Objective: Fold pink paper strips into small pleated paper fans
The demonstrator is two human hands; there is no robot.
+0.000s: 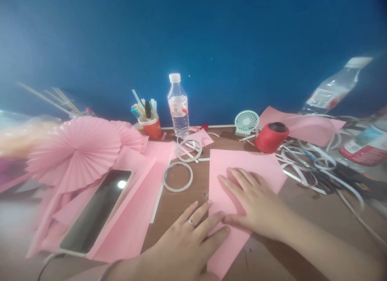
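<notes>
A sheet of pink paper (232,160) lies on the brown table (178,200) in front of me. My right hand (254,200) rests on it palm down, fingers spread towards the far left corner. Over the paper's left edge lies my left hand (196,236), a ring on one finger, its fingers stretched out and partly on the paper, partly above the table. The two hands nearly meet near the left edge. Neither hand grips anything. Beyond my left hand sit two rolls of tape, a nearer one (177,177) and a farther one (189,150).
Left are a phone (96,210) on pink sheets and a pleated pink paper fan (75,152). Behind stand a cup of pens (151,127), a water bottle (179,107) and a small fan (247,121). At right are a red cylinder (269,139), paper strips and cables (323,164).
</notes>
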